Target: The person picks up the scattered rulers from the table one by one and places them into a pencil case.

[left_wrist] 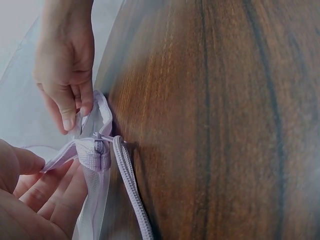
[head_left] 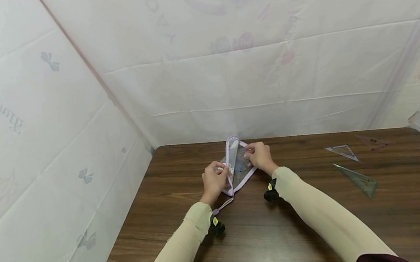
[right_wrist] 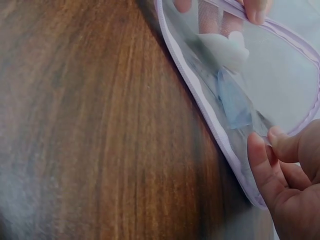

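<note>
A mesh zip pouch (head_left: 245, 180) with lilac trim stands gaping at the back of the table. My left hand (head_left: 214, 179) pinches one edge of its opening between thumb and fingers. On the pouch's other side, my right hand (head_left: 260, 158) reaches in at the opening. In the right wrist view its thumb and forefinger pinch the edge of a clear plastic piece (right_wrist: 260, 122); I cannot tell its full shape. Next to that, a pale blue translucent piece (right_wrist: 234, 102) shows inside the pouch, with a white shape (right_wrist: 225, 50) nearby. A lilac cord (left_wrist: 131, 187) hangs from the zip end.
To the right on the brown wooden table (head_left: 260, 242) lie a lilac set square (head_left: 353, 156), a greenish one (head_left: 356, 177) and a reddish triangular one (head_left: 372, 141). White printed sheeting (head_left: 194, 83) walls off the table's back and sides.
</note>
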`<state>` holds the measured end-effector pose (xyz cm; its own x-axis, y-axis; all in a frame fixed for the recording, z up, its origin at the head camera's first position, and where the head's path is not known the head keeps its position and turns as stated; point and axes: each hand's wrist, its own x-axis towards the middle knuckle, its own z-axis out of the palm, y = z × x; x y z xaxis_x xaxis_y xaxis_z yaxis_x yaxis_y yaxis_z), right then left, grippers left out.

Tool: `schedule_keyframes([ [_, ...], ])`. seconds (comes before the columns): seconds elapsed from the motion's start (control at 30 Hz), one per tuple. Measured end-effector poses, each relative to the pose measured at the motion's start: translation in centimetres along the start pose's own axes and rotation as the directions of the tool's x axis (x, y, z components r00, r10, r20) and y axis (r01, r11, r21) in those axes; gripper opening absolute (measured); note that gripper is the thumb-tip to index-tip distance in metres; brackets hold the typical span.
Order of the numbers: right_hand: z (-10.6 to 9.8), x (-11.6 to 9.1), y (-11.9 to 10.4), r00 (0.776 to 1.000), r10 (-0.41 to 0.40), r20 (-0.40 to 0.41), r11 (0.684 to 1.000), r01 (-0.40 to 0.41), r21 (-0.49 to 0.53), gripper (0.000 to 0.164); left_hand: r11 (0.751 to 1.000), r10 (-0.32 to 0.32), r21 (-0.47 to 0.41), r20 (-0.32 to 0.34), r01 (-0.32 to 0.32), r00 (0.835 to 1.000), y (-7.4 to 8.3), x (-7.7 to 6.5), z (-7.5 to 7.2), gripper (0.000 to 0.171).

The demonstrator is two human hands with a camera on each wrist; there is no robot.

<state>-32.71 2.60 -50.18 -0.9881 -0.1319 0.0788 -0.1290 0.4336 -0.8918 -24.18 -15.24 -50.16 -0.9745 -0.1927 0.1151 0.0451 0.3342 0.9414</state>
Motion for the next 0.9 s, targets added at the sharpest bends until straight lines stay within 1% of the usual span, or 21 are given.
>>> schedule_keyframes([
  [0.27,0.25,-0.23,-0.04,1.0,0.023,0.006,1.0,-0.023,0.011,0.033,1.0,-0.013,0.004,0.003,0.013,1.0,0.05,0.04,-0.03,0.007],
  [0.43,0.23,-0.3,-0.11,1.0,0.026,0.016,1.0,-0.026,-0.001,0.035,1.0,-0.016,0.01,0.001,0.016,1.0,0.01,0.05,-0.01,0.006],
  [0.77,0.17,-0.44,-0.14,0.999,-0.032,0.035,0.996,0.035,-0.084,0.043,1.0,-0.011,0.002,0.005,0.011,1.0,0.1,-0.09,-0.06,0.006],
  [0.9,0.2,-0.39,-0.05,0.997,-0.079,0.026,0.983,0.082,-0.162,0.046,1.0,-0.008,0.002,0.004,0.008,1.0,0.08,-0.08,-0.05,0.006],
])
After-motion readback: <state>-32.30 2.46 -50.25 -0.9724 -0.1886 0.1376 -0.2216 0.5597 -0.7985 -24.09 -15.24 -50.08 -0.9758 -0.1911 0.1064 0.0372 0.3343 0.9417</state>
